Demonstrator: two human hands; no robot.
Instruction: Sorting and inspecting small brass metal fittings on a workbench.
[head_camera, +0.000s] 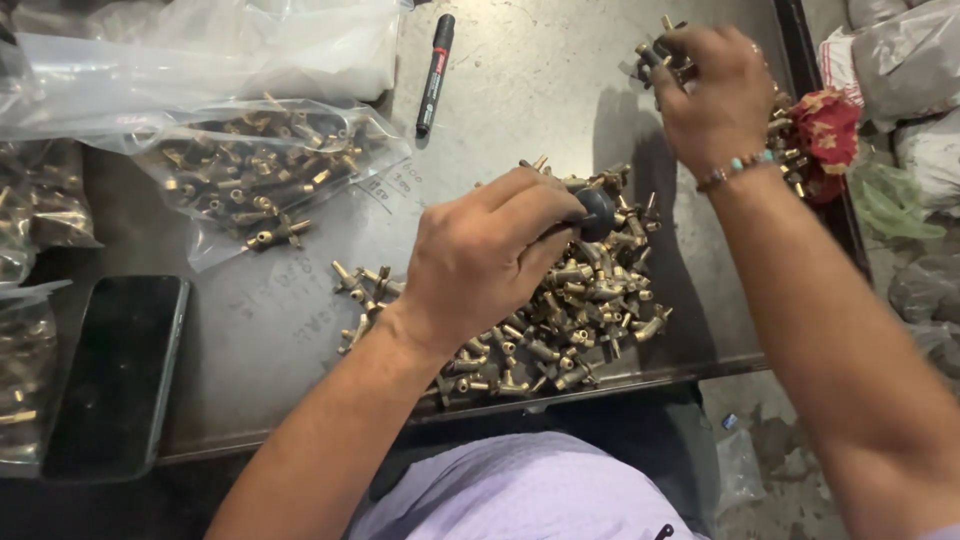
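Note:
My left hand is closed around a tool with a dark round knob, held over a pile of small brass fittings near the table's front edge. My right hand is raised at the far right of the table, its fingers shut on a few brass fittings picked from a second heap at the table's right edge. A beaded bracelet circles the right wrist.
A clear plastic bag of brass fittings lies at the left, with more bags behind it. A black marker rests at the back. A dark phone lies at the front left. A red cloth and sacks sit right.

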